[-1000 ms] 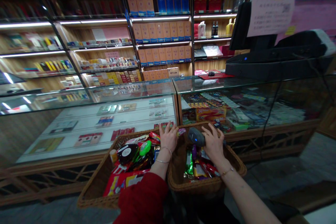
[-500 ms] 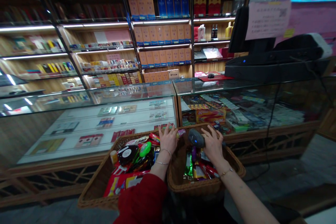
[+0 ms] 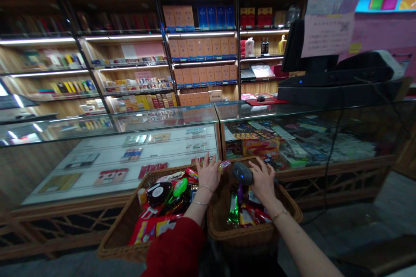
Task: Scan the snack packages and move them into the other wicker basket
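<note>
Right now our right hand (image 3: 262,180) is curled around the grey barcode scanner (image 3: 242,173), fingers closed on its handle, so that the scanner's head sits just above the far rim of the smaller wicker basket (image 3: 247,236). Our left hand (image 3: 208,174) lies flat with fingers spread, gripping nothing, palm down on the far end of the wall shared by the two baskets, just beside a small wrapped sweet (image 3: 224,165) that rests on the rim.

We judge the step in hand to be getting the scanner settled in the grip while the other hand steadies the baskets or feels for a packet. A next move would call for the left hand to close on one item and turn its code toward the scanner, which would need tilting down toward it.

Under the right wrist lie foil snack packets (image 3: 234,212), green, purple and red. Left of the left forearm, the larger wicker basket (image 3: 120,233) holds a black round tin (image 3: 157,192), a bright green tube (image 3: 180,186) and red packets (image 3: 147,227). Beyond both baskets stands the glass display case (image 3: 162,114) with packs laid out inside, and on the tabletop to the right a dark register with its monitor (image 3: 328,82). Lit shelves of cartons (image 3: 201,47) fill the wall behind.
</note>
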Motion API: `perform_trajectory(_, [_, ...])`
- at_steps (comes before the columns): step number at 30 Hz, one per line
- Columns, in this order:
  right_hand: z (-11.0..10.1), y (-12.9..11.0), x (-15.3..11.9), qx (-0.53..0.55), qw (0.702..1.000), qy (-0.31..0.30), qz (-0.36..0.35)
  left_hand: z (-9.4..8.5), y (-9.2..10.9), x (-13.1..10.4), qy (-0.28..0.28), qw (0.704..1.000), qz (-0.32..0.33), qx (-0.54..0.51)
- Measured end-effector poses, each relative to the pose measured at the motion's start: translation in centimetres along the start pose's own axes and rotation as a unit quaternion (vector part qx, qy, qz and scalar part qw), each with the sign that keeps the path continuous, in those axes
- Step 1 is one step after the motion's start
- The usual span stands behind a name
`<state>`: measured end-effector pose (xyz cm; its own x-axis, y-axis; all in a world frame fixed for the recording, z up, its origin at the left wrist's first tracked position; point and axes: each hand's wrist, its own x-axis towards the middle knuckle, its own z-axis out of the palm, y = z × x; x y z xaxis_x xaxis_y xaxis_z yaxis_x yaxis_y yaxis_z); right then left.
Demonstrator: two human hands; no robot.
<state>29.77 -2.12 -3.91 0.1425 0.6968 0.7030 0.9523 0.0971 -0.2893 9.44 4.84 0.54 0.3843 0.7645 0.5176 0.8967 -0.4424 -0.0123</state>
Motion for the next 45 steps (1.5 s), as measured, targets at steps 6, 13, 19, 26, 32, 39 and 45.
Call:
perform_trajectory(6, [-0.9, -0.4, 0.5, -0.009, 1.000, -0.010, -0.004, -1.0, -0.4, -0.4, 0.010, 1.000, 0.000, -0.003])
perform_trajectory(13, [-1.8, -1.5, 0.8, 0.011, 1.000, 0.009, -0.017, -1.8, -1.1, -1.2, 0.030, 1.000, 0.001, -0.003])
perform_trajectory(19, [-2.1, -2.8, 0.8, 0.008, 1.000, 0.004, -0.021, -3.6, -1.5, -2.5, 0.023, 0.999, -0.021, -0.007])
perform_trajectory(26, [-2.1, -4.1, 0.6, -0.021, 0.999, 0.000, -0.047, -5.4, -3.3, -4.6, 0.019, 0.999, -0.049, -0.007])
perform_trajectory(32, [-2.4, -4.9, 0.7, -0.030, 0.997, -0.010, -0.064, -6.9, -6.0, -6.5, 0.021, 0.998, -0.066, 0.005])
perform_trajectory(39, [-2.5, -6.0, 0.6, -0.036, 0.997, -0.008, -0.075, -8.8, -9.0, -8.8, 0.011, 0.996, -0.090, 0.014])
perform_trajectory(45, [-2.4, -6.3, 0.2, -0.039, 0.996, -0.016, -0.074, -10.6, -12.1, -11.2, -0.010, 0.993, -0.120, 0.014])
